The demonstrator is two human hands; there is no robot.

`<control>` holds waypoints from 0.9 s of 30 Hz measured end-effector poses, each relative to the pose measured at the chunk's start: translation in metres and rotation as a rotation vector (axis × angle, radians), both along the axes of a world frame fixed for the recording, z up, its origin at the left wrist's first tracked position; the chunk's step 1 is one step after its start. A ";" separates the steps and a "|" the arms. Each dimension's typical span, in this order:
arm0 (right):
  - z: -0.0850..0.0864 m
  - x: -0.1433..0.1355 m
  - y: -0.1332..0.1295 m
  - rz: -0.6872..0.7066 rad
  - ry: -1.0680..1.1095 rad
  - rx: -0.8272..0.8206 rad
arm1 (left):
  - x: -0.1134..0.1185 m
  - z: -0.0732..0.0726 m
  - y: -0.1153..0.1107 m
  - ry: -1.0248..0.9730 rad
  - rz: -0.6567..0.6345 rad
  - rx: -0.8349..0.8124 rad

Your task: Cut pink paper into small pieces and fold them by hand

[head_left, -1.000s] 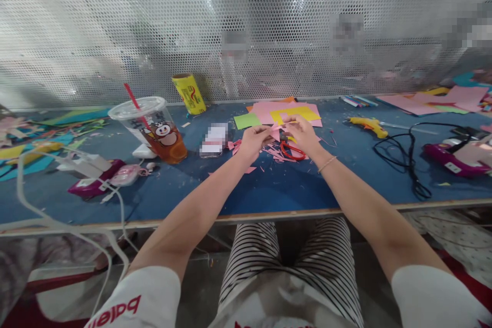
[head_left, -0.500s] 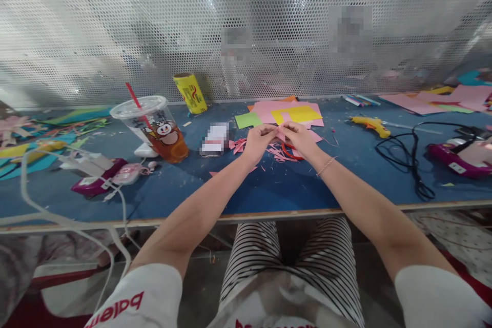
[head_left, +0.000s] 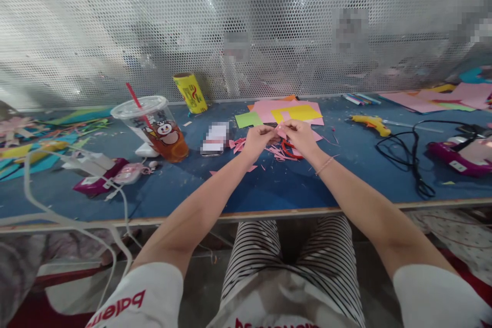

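Observation:
Both hands meet over the middle of the blue table, fingertips close together. My left hand (head_left: 260,141) is closed in a pinch at the left side of a small piece of pink paper (head_left: 281,132). From the other side, my right hand (head_left: 299,136) pinches the same piece; its exact shape is partly hidden by the fingers. Below them lie pink paper scraps (head_left: 277,152) and the red handles of what looks like a pair of scissors (head_left: 289,150). Just behind the hands rest pink sheets (head_left: 265,111), a yellow sheet (head_left: 302,114) and a green sheet (head_left: 248,120).
Left of my hands are a phone (head_left: 214,138), a tilted drink cup (head_left: 165,136) with a red straw, and a yellow tube (head_left: 191,93). On the right lie a yellow glue gun (head_left: 371,124), a black cable (head_left: 413,156) and a purple power strip (head_left: 457,159). A perforated metal screen (head_left: 269,31) stands behind.
The fingers have shifted slightly around the pink paper, with the right hand raised a touch. Both hands stay in nearly the same place.

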State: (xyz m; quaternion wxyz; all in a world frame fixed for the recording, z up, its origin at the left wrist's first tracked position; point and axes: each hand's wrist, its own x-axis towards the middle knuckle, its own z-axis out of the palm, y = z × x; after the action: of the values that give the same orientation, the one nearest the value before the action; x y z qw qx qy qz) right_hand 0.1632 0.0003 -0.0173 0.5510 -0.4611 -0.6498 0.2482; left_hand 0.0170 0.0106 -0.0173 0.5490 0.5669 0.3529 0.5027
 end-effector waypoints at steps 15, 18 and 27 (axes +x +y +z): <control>-0.002 0.011 0.002 0.006 -0.288 0.098 | -0.005 -0.007 0.006 0.223 -0.089 0.138; -0.005 0.011 0.005 0.069 -0.306 0.080 | -0.005 -0.011 0.007 0.318 -0.067 0.199; -0.006 0.012 0.008 0.043 -0.247 0.138 | -0.005 -0.008 0.009 0.272 -0.083 0.231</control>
State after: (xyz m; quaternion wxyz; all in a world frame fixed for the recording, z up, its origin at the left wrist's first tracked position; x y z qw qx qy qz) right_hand 0.1749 0.0081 -0.0238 0.4917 -0.4354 -0.7378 0.1559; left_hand 0.0115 0.0195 -0.0254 0.4477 0.7032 0.3398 0.4355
